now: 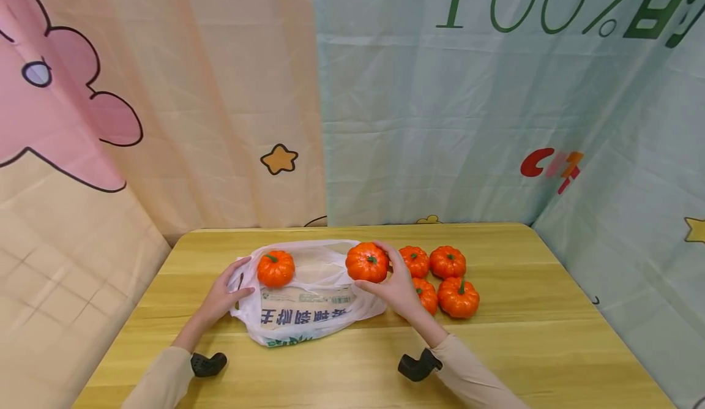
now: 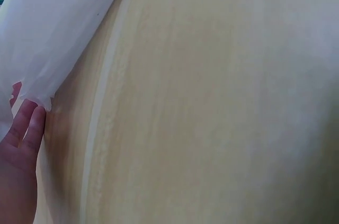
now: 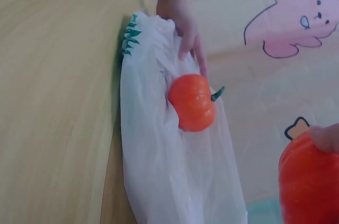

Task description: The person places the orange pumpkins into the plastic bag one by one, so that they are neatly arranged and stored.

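Nearest: 1 wooden table (image 1: 303,375), bearing 1 white plastic bag (image 1: 308,302). Left hand (image 1: 227,291): thumb and fingers stood apart at the bag's left end; whether they pinched film could not be told. A weak hold there risked letting the mouth sag shut. Right hand (image 1: 399,289): thumb and fingers pinched 1 orange pumpkin (image 1: 365,263) over the bag's right end; its smooth, rounded skin risked slipping. 1 bagged pumpkin (image 1: 276,269) sat left, liable to roll if film was tugged. Right: 4 loose pumpkins (image 1: 459,299), close enough for the wrist to jostle. Rear: printed curtain (image 1: 440,121).
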`<state>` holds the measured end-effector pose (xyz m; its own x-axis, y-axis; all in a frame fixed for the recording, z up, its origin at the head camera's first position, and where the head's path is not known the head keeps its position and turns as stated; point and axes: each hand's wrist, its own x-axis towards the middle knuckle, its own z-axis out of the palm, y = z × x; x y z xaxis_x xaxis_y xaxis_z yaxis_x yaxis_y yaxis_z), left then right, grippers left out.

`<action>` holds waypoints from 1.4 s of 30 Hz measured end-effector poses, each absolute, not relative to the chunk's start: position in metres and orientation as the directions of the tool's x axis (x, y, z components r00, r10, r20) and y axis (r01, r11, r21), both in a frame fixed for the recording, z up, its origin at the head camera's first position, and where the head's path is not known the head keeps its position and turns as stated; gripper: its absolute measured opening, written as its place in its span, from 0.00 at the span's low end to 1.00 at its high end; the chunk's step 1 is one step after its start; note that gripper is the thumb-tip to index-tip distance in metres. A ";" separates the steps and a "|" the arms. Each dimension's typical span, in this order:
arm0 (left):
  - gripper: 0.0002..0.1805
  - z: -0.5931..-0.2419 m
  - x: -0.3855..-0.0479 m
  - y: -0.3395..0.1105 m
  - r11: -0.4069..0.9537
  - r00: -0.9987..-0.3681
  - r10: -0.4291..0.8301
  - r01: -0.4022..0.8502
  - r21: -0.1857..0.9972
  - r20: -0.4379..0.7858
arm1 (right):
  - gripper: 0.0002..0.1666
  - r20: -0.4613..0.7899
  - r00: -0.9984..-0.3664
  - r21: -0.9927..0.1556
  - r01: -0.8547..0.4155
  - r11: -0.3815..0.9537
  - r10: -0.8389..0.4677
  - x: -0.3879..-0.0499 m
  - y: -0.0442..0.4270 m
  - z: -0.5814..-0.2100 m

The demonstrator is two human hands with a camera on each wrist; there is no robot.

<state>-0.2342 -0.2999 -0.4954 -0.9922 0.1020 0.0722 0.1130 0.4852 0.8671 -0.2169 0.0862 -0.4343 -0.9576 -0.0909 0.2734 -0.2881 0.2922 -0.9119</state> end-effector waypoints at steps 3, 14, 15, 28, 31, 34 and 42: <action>0.39 -0.496 -0.235 -0.300 0.494 -0.993 0.100 0.104 0.863 0.063 | 0.47 0.281 -0.954 -0.911 -0.299 0.283 -0.103 -0.219 0.076 -0.436; 0.38 -0.493 -0.234 -0.298 0.514 -0.995 0.082 0.095 0.853 0.062 | 0.48 0.292 -0.943 -0.905 -0.326 0.273 -0.159 -0.226 0.043 -0.440; 0.38 -0.493 -0.234 -0.298 0.514 -0.995 0.081 0.094 0.853 0.061 | 0.48 0.294 -0.942 -0.903 -0.329 0.275 -0.164 -0.227 0.040 -0.441; 0.38 -0.497 -0.235 -0.299 0.502 -0.994 0.081 0.101 0.859 0.070 | 0.48 0.266 -0.936 -0.913 -0.321 0.251 -0.229 -0.237 0.009 -0.449; 0.39 -0.496 -0.235 -0.298 0.503 -0.994 0.084 0.103 0.858 0.069 | 0.48 0.241 -0.942 -0.922 -0.297 0.248 -0.233 -0.239 0.005 -0.452; 0.38 -0.495 -0.234 -0.297 0.506 -0.993 0.085 0.109 0.855 0.076 | 0.49 0.222 -0.947 -0.927 -0.279 0.250 -0.234 -0.241 0.002 -0.455; 0.38 -0.490 -0.232 -0.295 0.505 -0.995 0.082 0.093 0.858 0.059 | 0.48 0.216 -0.946 -0.913 -0.283 0.293 -0.241 -0.247 -0.008 -0.463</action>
<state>-0.2318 -0.2948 -0.4903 -0.9949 0.0817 0.0594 0.0927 0.5050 0.8581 -0.2474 -0.0077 -0.4629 -0.9460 -0.2414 0.2162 -0.2835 0.2931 -0.9131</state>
